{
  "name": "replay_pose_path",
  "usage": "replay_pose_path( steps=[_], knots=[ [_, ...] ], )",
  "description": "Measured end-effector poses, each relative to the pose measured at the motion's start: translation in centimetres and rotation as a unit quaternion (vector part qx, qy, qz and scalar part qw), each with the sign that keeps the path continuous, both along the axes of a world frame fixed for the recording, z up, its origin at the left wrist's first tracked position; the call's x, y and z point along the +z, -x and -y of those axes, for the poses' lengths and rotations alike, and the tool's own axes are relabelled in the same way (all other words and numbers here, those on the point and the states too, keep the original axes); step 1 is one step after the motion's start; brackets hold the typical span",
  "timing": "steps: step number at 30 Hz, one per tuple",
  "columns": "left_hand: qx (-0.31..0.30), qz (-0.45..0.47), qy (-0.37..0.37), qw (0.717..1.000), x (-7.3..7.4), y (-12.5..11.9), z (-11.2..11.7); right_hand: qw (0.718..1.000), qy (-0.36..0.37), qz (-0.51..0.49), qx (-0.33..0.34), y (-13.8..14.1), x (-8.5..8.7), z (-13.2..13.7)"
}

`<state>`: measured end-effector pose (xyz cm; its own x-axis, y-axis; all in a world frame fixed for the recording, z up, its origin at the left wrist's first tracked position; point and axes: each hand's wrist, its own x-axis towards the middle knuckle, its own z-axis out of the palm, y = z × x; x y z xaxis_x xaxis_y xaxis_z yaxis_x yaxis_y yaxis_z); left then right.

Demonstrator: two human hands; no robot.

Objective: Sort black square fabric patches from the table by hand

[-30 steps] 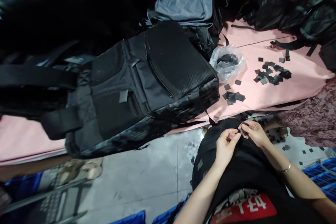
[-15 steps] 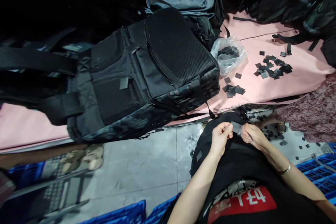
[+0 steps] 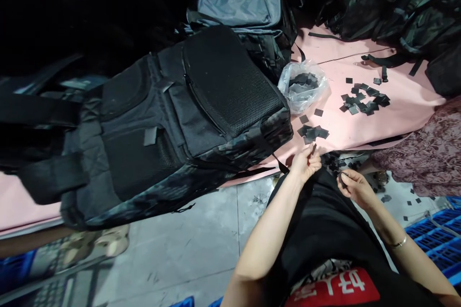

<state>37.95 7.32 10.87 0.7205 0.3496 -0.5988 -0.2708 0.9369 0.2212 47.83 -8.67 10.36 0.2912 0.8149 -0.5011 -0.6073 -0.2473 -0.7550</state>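
Note:
My left hand [image 3: 305,164] is at the table's front edge, fingers pinched on a small dark square patch [image 3: 314,149] seen nearly edge-on. Just beyond it lies a little heap of similar dark patches [image 3: 317,133] on the pink tabletop. My right hand [image 3: 355,187] is apart from the left, over my lap, its thumb and fingers closed on a small dark piece [image 3: 343,180] whose kind I cannot make out. To the left of my hands a large black backpack [image 3: 144,120] lies on the table, padded mesh side up, with a small grey square [image 3: 150,136] on it.
A clear plastic bag [image 3: 304,98] of dark squares stands beside the backpack. More loose squares [image 3: 365,98] and straps lie on the pink cover [image 3: 334,64]. Behind is an open grey-lined bag [image 3: 245,2]. A person in patterned cloth [image 3: 414,153] is at right; blue crates [image 3: 432,235] stand below.
My hands have separated. The left has moved up to the table edge with the patch; the right has shifted slightly right and downward. The view has also shifted, moving the backpack left and down.

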Motion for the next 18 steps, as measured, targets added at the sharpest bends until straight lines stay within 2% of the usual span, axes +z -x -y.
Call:
replay_pose_path(
  steps=[3,8,11,18],
  knots=[
    [-0.018,0.079,0.105,0.991,0.2,1.6,1.2,1.000,0.005,-0.004,-0.011,-0.3,-0.2,-0.4],
    [0.010,0.081,0.123,0.989,-0.2,2.8,2.1,0.999,-0.027,0.017,-0.009,-0.1,-0.4,-1.3],
    [0.010,0.072,0.094,0.993,0.1,2.8,2.3,0.999,-0.037,0.012,-0.006,0.0,-0.1,-1.8],
    [0.024,-0.003,-0.065,0.998,1.5,3.5,4.2,0.998,-0.038,0.032,0.051,-0.3,-0.1,-1.8]
  ],
)
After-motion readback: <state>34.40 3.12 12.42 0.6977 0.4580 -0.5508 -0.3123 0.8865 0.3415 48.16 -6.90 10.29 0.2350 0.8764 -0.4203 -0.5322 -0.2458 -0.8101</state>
